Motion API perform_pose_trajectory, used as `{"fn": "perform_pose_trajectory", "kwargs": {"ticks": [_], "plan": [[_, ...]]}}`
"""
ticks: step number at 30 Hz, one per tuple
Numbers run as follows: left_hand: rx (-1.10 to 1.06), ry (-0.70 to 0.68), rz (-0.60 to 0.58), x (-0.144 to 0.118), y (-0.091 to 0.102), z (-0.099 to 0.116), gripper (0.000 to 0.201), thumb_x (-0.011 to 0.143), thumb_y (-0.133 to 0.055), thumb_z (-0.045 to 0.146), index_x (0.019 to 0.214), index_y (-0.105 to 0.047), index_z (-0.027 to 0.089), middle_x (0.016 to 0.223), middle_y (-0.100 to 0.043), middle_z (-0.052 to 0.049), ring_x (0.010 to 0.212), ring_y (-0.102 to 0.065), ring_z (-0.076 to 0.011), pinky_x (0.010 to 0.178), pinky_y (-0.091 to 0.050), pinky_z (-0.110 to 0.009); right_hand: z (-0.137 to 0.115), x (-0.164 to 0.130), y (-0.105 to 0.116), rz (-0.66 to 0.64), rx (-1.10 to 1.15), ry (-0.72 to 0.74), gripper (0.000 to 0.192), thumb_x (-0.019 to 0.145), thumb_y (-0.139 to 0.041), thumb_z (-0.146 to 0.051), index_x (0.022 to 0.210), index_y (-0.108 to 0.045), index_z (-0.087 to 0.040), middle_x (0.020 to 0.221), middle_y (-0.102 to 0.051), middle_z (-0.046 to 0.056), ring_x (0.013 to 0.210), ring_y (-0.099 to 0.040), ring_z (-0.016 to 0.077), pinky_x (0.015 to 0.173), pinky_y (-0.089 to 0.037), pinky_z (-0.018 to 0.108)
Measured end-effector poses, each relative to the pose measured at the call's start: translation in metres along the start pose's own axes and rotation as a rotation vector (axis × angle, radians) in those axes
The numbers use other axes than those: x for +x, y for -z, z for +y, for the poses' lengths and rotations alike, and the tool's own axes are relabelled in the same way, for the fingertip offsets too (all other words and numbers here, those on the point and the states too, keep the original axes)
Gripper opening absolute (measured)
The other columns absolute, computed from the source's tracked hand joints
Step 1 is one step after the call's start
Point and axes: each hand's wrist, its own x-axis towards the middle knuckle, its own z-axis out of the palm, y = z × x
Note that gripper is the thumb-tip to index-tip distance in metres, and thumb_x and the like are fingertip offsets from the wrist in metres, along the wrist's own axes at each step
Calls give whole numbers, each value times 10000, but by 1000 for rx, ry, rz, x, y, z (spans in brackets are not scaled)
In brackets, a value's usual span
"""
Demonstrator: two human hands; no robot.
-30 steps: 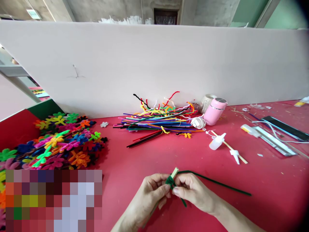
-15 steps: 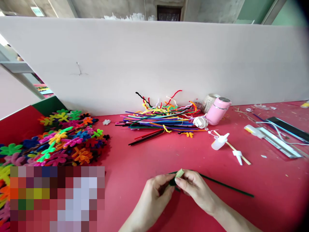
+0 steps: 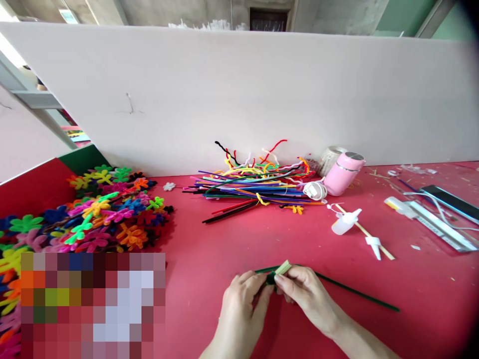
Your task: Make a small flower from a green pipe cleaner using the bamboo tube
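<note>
A dark green pipe cleaner (image 3: 357,290) runs through both hands, its long straight end lying out to the right over the red table. My left hand (image 3: 242,301) pinches a bent dark part of it between thumb and fingertips. Pressed between the thumb and fingers of my right hand (image 3: 310,298) is a short, pale, flat wooden piece (image 3: 283,268), right beside the green bend. The fingertips of both hands nearly touch, and they hide how the green strand passes around the wood.
Pipe-cleaner flowers (image 3: 97,219) fill the left side. Loose pipe cleaners (image 3: 254,184) lie at the back, by a pink bottle (image 3: 344,173) and a white cable (image 3: 315,190). To the right are a glue bottle (image 3: 344,222), a wooden stick (image 3: 364,232) and a phone (image 3: 454,202).
The whole view has shifted slightly. More of the green pipe cleaner shows behind my left fingertips, and the wooden piece is a little more exposed. Both hands keep their grip.
</note>
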Motion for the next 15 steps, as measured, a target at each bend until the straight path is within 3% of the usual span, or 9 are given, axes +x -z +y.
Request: {"fn": "perform_pose_trajectory", "kwargs": {"ticks": [9,12,15], "plan": [[-1,-24,-11,-2,-2,-1,187,819,-436,205,825,-620,170,751,-643,-80,693,-579,-182,672,-423,-272,-6,0,-2,-2,2,10,384,816,-447,-444,633,-558,-125,565,-391,-19,538,-360,105,498,-326,212],[-65,17,-2,0,-3,-2,196,811,-453,224,826,-635,155,750,-643,-86,684,-576,-182,651,-425,-259,-5,1,-3,-8,18,20,358,825,-440,-432,649,-531,-133,581,-360,-23,545,-333,101,498,-315,211],[-198,105,59,1,-3,-3,222,787,-498,231,948,-631,157,798,-656,-72,710,-576,-178,659,-427,-248,-4,2,-4,-4,5,35,337,837,-433,-405,643,-505,-140,581,-345,-30,534,-310,93,471,-282,203]]}}
